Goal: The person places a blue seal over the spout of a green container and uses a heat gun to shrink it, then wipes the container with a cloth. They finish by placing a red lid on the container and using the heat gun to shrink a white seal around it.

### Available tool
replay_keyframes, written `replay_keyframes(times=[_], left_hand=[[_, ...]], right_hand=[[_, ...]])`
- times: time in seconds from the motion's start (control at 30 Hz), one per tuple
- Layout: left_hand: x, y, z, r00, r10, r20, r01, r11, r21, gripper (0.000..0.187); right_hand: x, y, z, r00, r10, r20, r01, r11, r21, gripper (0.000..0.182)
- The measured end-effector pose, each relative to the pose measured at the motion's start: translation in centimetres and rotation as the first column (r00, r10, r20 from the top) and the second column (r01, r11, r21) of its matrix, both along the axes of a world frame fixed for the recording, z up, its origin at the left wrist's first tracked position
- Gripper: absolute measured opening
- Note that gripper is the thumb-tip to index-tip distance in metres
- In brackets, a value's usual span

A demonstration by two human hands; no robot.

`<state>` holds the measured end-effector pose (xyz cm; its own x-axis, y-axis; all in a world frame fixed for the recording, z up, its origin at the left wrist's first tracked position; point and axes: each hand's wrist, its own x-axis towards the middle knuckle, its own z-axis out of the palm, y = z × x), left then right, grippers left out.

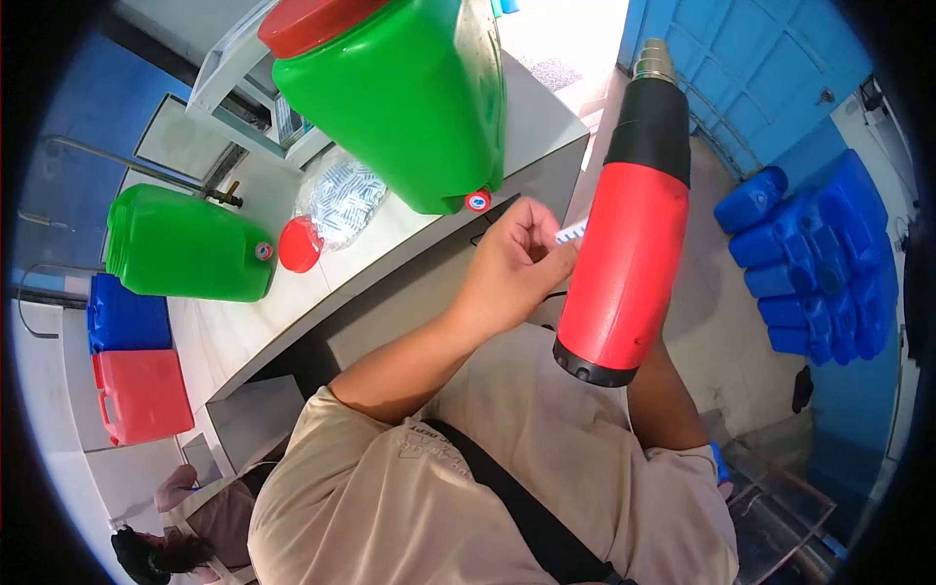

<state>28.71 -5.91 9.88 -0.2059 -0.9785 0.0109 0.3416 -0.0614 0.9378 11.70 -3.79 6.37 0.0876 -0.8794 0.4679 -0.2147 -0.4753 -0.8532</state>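
Observation:
My left hand [517,268] pinches a small white and blue printed strip [570,233] between thumb and fingers. Close to it hangs a red and black heat gun [624,253] with its metal nozzle pointing up in the view. My right forearm [668,400] leads up behind the gun; the gun's body hides that hand and the handle. Beyond my left hand, a large green jerrycan [400,97] with a red lid [312,24] stands on the white counter [244,327]. A small red and white cap [478,200] sits low on its near side.
On the counter are a clear bag [343,195] of similar printed strips, a loose red lid [299,244] and another green jerrycan [190,244]. Blue [132,312] and red [146,390] containers stand left. Blue jerrycans [819,258] are stacked right. Another person [205,526] is at lower left.

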Motion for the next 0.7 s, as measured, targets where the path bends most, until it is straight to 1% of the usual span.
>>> replay_keyframes(times=[0.03, 0.1, 0.13, 0.2, 0.23, 0.27, 0.3, 0.33, 0.37, 0.4, 0.43, 0.47, 0.5, 0.57, 0.6, 0.63, 0.67, 0.7], left_hand=[[-0.4, 0.2, 0.1, 0.999, -0.033, -0.043, 0.033, 0.999, 0.02, 0.025], [-0.7, 0.7, 0.1, 0.997, -0.066, -0.028, 0.067, 0.997, 0.027, 0.023], [-0.9, 0.7, -0.5, 0.989, 0.073, 0.131, -0.052, 0.986, -0.156, 0.024], [-1.0, 0.7, -0.8, 0.937, 0.235, 0.257, -0.136, 0.926, -0.351, 0.026], [-0.8, 0.8, -0.6, 0.984, 0.112, 0.142, -0.089, 0.983, -0.16, 0.027], [-0.6, 1.0, -0.4, 1.0, 0.012, 0.001, -0.012, 0.999, 0.03, 0.028], [-0.1, 1.0, -0.6, 1.0, 0.018, 0.002, -0.018, 0.999, 0.032, 0.028], [0.5, 0.8, -1.1, 0.996, -0.062, 0.067, 0.057, 0.996, 0.072, 0.025], [0.9, 0.8, -1.4, 0.981, -0.144, 0.128, 0.129, 0.985, 0.117, 0.022], [0.9, 1.0, -1.5, 0.982, -0.136, 0.128, 0.121, 0.985, 0.12, 0.022], [0.8, 1.2, -1.5, 0.982, -0.071, 0.175, 0.058, 0.995, 0.082, 0.018], [0.7, 1.3, -1.6, 0.976, -0.006, 0.219, -0.004, 0.999, 0.042, 0.014], [0.6, 1.6, -1.8, 0.976, 0.0, 0.219, -0.011, 0.999, 0.048, 0.014], [0.5, 1.9, -2.2, 0.971, 0.085, 0.226, -0.078, 0.996, -0.036, 0.01], [0.4, 2.1, -2.3, 0.97, 0.092, 0.226, -0.087, 0.996, -0.034, 0.01], [0.4, 2.3, -2.3, 0.986, 0.094, 0.137, -0.108, 0.988, 0.106, 0.01], [0.4, 2.4, -2.3, 0.993, 0.107, 0.046, -0.115, 0.963, 0.245, 0.01], [0.4, 2.4, -2.4, 0.992, 0.115, 0.046, -0.123, 0.962, 0.245, 0.01]], right_hand=[[-0.2, 0.0, -0.2, 1.0, -0.025, -0.009, 0.025, 1.0, -0.002, 0.043], [-0.5, 0.1, -0.5, 0.996, -0.079, -0.039, 0.079, 0.997, 0.0, 0.043], [-0.6, 0.1, -0.7, 0.994, -0.102, -0.05, 0.102, 0.995, -0.004, 0.043], [-0.9, -0.1, -1.2, 0.987, -0.141, -0.074, 0.142, 0.99, 0.009, 0.044], [-0.9, -0.2, -1.4, 0.985, -0.143, -0.093, 0.147, 0.989, 0.031, 0.044], [-0.9, -0.3, -1.3, 0.984, -0.141, -0.107, 0.148, 0.987, 0.057, 0.044], [-1.1, -0.4, -1.0, 0.986, -0.104, -0.13, 0.119, 0.986, 0.115, 0.043], [-1.3, -0.5, -0.6, 0.986, -0.066, -0.153, 0.092, 0.981, 0.173, 0.041], [-1.3, -0.5, -0.4, 0.981, 0.009, -0.191, 0.047, 0.957, 0.286, 0.039], [-1.0, -0.4, -0.6, 0.999, 0.035, 0.033, -0.045, 0.927, 0.372, 0.039], [-0.7, -0.3, -0.7, 0.966, 0.027, 0.258, -0.14, 0.892, 0.431, 0.039], [-0.4, -0.3, -0.6, 0.994, 0.005, 0.108, -0.038, 0.95, 0.309, 0.04], [-0.4, -0.4, -0.9, 0.999, -0.007, 0.033, -0.001, 0.97, 0.243, 0.04], [-0.5, -0.5, -2.0, 0.988, -0.079, -0.136, 0.094, 0.99, 0.105, 0.041], [-0.7, -0.6, -2.4, 0.965, -0.134, -0.225, 0.144, 0.989, 0.03, 0.041], [-0.9, -0.6, -2.4, 0.966, -0.126, -0.225, 0.136, 0.99, 0.031, 0.041], [-1.1, -0.6, -2.2, 0.972, -0.111, -0.207, 0.118, 0.993, 0.019, 0.032], [-1.1, -0.6, -2.2, 0.975, -0.1, -0.197, 0.105, 0.994, 0.012, 0.027]])
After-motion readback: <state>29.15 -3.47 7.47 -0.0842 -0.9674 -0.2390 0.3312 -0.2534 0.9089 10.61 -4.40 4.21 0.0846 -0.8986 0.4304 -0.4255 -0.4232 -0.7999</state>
